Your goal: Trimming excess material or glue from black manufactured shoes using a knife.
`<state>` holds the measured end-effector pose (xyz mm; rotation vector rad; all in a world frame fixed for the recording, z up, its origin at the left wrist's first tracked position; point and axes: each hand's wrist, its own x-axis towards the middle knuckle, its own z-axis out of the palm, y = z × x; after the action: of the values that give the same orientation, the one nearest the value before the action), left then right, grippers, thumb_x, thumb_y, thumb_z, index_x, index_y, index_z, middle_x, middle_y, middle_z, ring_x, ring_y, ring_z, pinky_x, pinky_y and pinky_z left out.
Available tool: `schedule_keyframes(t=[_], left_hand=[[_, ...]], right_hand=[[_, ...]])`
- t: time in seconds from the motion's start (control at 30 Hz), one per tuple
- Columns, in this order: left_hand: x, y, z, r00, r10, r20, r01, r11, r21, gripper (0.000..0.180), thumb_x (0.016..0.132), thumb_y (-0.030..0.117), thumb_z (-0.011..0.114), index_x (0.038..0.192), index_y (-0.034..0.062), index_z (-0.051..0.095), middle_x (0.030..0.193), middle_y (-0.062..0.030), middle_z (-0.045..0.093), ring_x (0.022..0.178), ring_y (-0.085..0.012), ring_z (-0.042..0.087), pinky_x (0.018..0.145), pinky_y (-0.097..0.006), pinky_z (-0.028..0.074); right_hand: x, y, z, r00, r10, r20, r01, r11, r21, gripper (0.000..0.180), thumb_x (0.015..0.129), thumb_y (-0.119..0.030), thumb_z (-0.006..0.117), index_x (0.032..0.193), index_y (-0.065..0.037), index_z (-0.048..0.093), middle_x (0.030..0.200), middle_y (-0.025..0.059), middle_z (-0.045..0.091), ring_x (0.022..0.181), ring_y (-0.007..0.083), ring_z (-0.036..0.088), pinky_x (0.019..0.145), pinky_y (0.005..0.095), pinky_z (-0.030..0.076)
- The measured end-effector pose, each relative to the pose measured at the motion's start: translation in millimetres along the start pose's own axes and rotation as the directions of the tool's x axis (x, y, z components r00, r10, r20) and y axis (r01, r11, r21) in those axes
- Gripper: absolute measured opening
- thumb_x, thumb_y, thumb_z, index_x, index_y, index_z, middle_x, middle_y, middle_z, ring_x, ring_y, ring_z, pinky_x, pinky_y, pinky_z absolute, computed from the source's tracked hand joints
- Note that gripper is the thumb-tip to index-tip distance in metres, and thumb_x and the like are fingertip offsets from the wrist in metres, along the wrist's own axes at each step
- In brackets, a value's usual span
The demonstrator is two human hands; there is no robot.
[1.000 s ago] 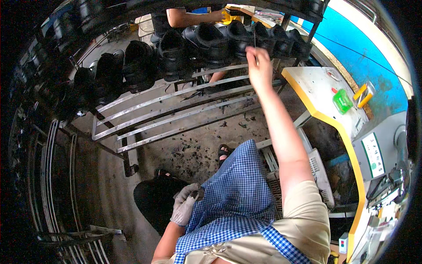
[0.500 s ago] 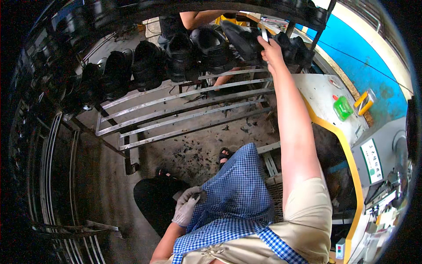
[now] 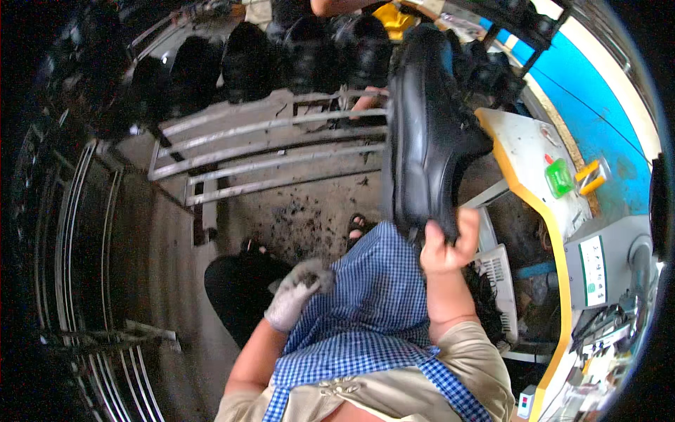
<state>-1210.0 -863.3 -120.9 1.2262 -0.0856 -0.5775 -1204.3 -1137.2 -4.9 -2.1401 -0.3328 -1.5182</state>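
My right hand [image 3: 447, 246] grips a black leather shoe [image 3: 425, 126] by its heel end and holds it upright in front of me, toe pointing up toward the rack. My left hand [image 3: 299, 294] wears a dirty grey-white glove and rests in a loose fist over my blue checked apron [image 3: 365, 309], nothing visible in it. A metal rack [image 3: 274, 141] stands ahead with several black shoes [image 3: 246, 56] lined along its upper rail.
A yellow-edged white worktable [image 3: 534, 162] stands at the right with a green object [image 3: 560, 177] and a yellow piece [image 3: 590, 176]. Another person's arm [image 3: 344, 7] shows behind the rack. A round black stool [image 3: 239, 295] sits below my left hand. Curved metal rails [image 3: 84, 281] run along the left.
My right hand reached up to the shoes on the rack, took one black shoe and has drawn it down close to me. The left hand stayed at the apron.
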Motion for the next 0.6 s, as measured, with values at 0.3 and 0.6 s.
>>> schedule_keyframes(t=[0.3, 0.6], left_hand=[[37.1, 28.6, 13.2, 0.995, 0.068, 0.072, -0.010, 0.792, -0.611, 0.057, 0.083, 0.013, 0.061, 0.134, 0.0056, 0.038, 0.125, -0.0112, 0.052, 0.113, -0.0243, 0.053, 0.096, -0.038, 0.044], [22.5, 36.6, 2.6, 0.999, 0.019, -0.049, -0.044, 0.805, -0.592, 0.061, 0.075, 0.014, 0.068, 0.130, 0.0060, 0.043, 0.119, -0.0100, 0.057, 0.107, -0.0231, 0.057, 0.091, -0.037, 0.048]], right_hand=[[-95.5, -53.2, 33.5, 0.955, 0.046, 0.292, -0.170, 0.893, 0.417, 0.042, 0.068, -0.029, 0.081, 0.085, -0.005, 0.052, 0.073, 0.0100, 0.056, 0.058, 0.0245, 0.056, 0.047, 0.0317, 0.043], [-96.6, -41.5, 54.1, 0.721, 0.461, 0.517, -0.682, 0.343, 0.646, 0.050, 0.069, -0.001, 0.068, 0.114, -0.003, 0.045, 0.090, 0.0075, 0.051, 0.073, 0.0134, 0.048, 0.070, 0.0245, 0.043]])
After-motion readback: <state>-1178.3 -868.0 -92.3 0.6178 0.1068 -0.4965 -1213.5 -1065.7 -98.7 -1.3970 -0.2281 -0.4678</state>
